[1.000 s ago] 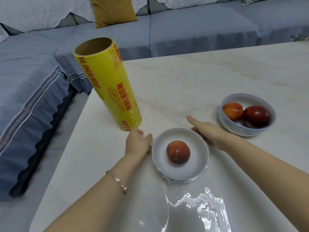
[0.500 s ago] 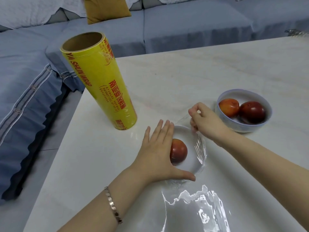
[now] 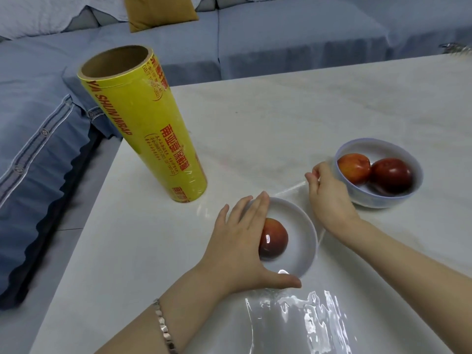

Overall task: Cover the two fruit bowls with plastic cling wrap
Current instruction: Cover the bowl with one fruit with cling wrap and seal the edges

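Note:
A small white bowl (image 3: pixel 300 241) holding one red fruit (image 3: pixel 274 238) stands near the table's front, with clear cling wrap (image 3: pixel 293 191) stretched over it. My left hand (image 3: pixel 242 241) lies flat on the wrap over the bowl's left side, fingers spread, thumb along the near rim. My right hand (image 3: pixel 329 198) pinches the wrap's far corner just beyond the bowl, pulled taut. A second white bowl (image 3: pixel 383 200) with two red fruits sits uncovered at the right, touching my right hand. Loose wrap (image 3: pixel 306 325) trails toward me.
A tall yellow roll of cling wrap (image 3: pixel 145 126) stands upright near the left edge of the pale marble table (image 3: pixel 281 118). A blue-grey sofa (image 3: pixel 281 39) with a mustard cushion (image 3: pixel 161 11) runs behind and to the left.
My left hand came from beside the bowl onto its top and now presses the wrap. My right hand closed on the wrap's corner and drew it away toward the second bowl.

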